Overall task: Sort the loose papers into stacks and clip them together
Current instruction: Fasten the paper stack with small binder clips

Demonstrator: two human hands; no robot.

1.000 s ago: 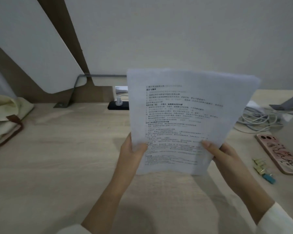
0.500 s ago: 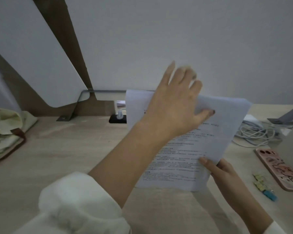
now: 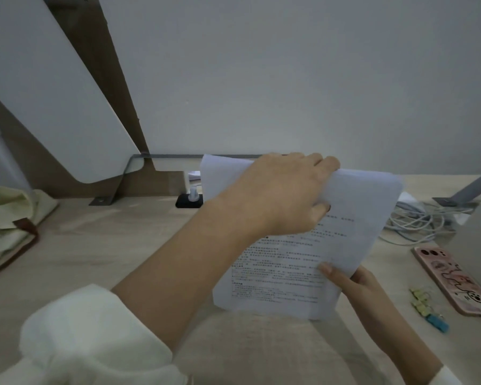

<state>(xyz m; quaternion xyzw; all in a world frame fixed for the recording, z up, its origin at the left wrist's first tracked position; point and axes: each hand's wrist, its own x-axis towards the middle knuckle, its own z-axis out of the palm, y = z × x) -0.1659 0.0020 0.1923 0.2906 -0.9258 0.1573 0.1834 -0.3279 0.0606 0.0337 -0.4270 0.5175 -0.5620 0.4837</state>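
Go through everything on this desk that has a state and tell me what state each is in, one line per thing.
White printed paper stack: held upright off the desk, unclipped.
Left hand: closed over the stack's top edge.
Right hand: pinching the stack's lower right corner.
Small yellow and blue binder clips: loose on the desk, unused.
Pink-cased phone: lying face down.
Cream tote bag: slumped, lying on the desk.
White cables: tangled.

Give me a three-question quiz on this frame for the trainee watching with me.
1. True or false: the papers lie flat on the desk.
2. Which hand grips the papers' top edge? A) left hand B) right hand
3. Fill in: the binder clips lie beside the ____.

Key: 1 false, both hands hold them up; 2 A; 3 phone.
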